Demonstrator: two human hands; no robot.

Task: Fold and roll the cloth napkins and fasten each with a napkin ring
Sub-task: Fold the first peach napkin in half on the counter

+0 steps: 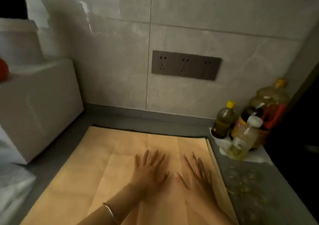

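While the napkin [89,169] lies spread on the surface [60,152], my left grip [148,171] and right grip [198,173] press it, fingers straight, holding nothing.

Two bare hands and part of an arm, seen from above in dim, warm light. The left hand [148,173] has long, slender fingers. Its forearm [103,209] is bare down to the bottom edge of the view. A thin, plain, silver-coloured metal bangle [110,213] circles that forearm a little above the wrist and catches a pale glint along its rim. The right hand [196,176] is just as slender, with fingernails that reach past the fingertips and taper to narrow ends. Its thumbnail [176,174] looks pale. The right wrist lies in shadow, and it is unclear whether anything is worn there.
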